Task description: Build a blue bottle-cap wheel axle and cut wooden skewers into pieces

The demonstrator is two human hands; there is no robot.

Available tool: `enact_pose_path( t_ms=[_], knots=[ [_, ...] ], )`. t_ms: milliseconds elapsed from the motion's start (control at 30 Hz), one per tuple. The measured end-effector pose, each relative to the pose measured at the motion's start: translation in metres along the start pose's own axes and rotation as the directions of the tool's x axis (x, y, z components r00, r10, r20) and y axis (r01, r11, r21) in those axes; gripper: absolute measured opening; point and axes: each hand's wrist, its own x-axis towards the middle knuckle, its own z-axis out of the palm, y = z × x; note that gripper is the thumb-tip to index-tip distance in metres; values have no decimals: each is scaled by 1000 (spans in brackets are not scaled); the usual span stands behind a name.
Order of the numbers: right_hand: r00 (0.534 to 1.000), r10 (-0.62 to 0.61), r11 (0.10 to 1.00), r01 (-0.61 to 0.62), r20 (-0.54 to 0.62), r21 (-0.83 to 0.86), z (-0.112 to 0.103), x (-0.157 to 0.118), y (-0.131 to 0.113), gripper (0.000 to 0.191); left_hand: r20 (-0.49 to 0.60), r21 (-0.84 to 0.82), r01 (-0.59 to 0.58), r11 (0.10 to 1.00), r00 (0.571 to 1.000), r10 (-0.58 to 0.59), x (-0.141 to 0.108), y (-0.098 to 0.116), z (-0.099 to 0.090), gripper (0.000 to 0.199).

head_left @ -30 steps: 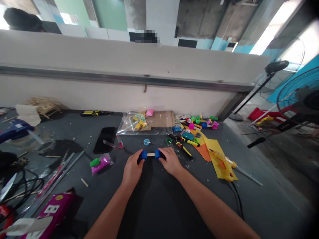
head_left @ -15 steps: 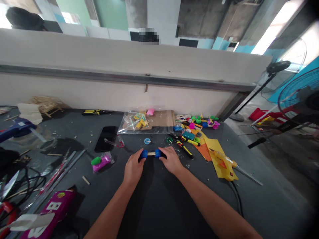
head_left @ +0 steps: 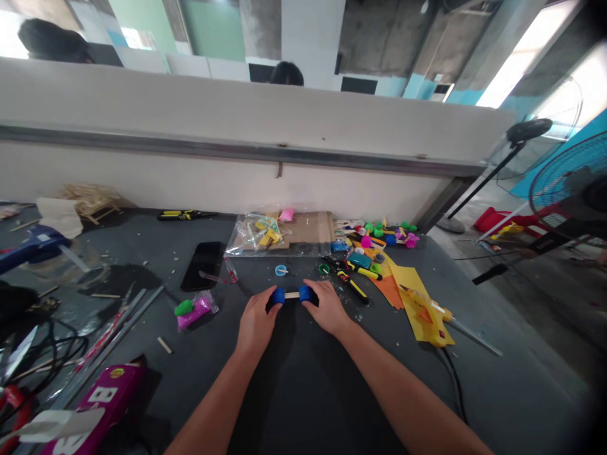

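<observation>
At the centre of the frame, a short wooden stick already bridges the left blue cap and right blue cap, with the fingers of the left hand and right hand each pinched on one. Whether the joints are fixed cannot be told; a blue ring and green ring lie unattached just above on the desk, a yellow glue gun farther right.

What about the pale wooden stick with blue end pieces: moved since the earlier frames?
Yes: the pale wooden stick with blue end pieces has shifted slightly to the right, judged against the untouched light-blue round ring.
</observation>
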Motion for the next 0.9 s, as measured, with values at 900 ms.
enact_pose_path(
  t_ms=[900],
  knots=[
    [999, 48, 999, -48, 4, 8, 4, 2, 1, 40, 32, 67, 83, 994, 996, -86, 3, 7, -4, 38]
  ],
)
